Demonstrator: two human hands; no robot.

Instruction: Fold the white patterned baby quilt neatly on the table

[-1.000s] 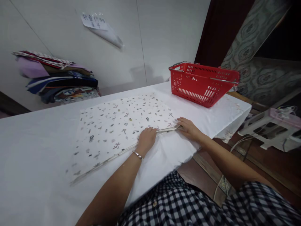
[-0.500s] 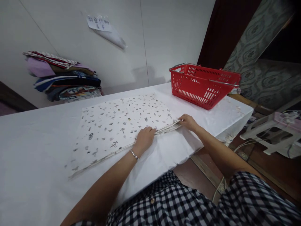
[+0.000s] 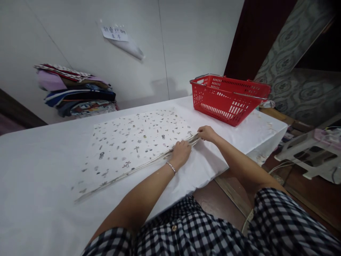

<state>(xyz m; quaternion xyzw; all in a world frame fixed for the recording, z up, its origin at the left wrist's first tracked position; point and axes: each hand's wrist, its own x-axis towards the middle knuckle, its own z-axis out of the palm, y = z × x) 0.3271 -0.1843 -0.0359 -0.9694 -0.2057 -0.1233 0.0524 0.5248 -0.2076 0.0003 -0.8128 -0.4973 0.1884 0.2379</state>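
Observation:
A folded white cloth with small dark prints [image 3: 133, 145] lies flat on the white-covered table [image 3: 39, 185]. My left hand [image 3: 181, 153] rests on the cloth's near edge, fingers curled over the layered hem. My right hand [image 3: 206, 133] pinches the cloth's near right corner, a short way from the left hand. A bracelet sits on my left wrist.
A red plastic basket [image 3: 229, 103] with metal handles stands at the table's far right corner. A stack of folded fabrics [image 3: 77, 92] lies at the back left against the wall. A paper note [image 3: 114, 33] hangs on the wall. A white stool [image 3: 306, 156] stands on the floor at right.
My left hand has slid right along the cloth's near edge, closer to my right hand. The right hand has stayed at the corner.

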